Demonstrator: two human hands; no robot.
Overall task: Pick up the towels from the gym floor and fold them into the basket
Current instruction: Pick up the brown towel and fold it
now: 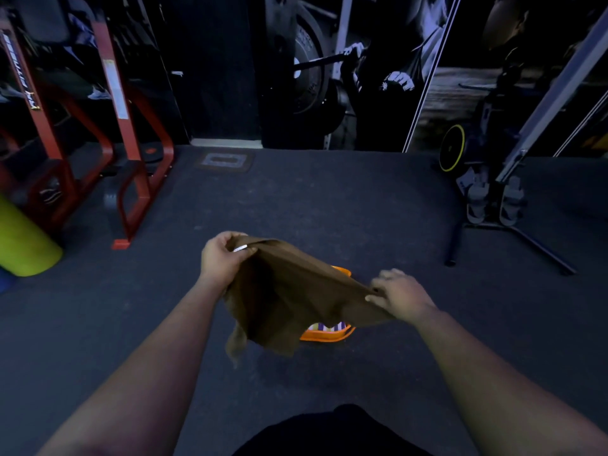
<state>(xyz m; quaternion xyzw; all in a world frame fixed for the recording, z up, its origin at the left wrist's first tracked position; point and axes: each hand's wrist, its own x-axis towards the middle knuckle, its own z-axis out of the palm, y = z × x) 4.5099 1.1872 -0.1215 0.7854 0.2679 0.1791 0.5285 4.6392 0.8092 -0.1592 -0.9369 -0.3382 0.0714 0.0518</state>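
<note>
I have the soft brown cloth towel [296,297] stretched between both hands in the middle of the frame, held in the air above the dark rubber gym floor [329,205]. My left hand [223,258] is closed in a pinch on one top corner, thumb and fingers bunched around the hem where a small white tag [240,248] shows. My right hand [399,296], lower and toward the right of the frame, has its fingers curled down over the opposite edge, so that grip is closed on the cloth as well. Between the two the towel sags, and a loose tail hangs down at lower left of the cloth.

Directly beneath and partly hidden by the towel sits the orange plastic basket [329,335]; a striped purple and white fabric [329,326] already lies inside it.

I judge the towel to be light and entirely limp: it will droop wherever it is not held and will not keep a crease unaided. It looks grippy enough not to slide out of a pinch. The corners are the places to hold, as now; to fold, I would bring the two held corners together and then catch the hanging tail so it does not drag.
</note>
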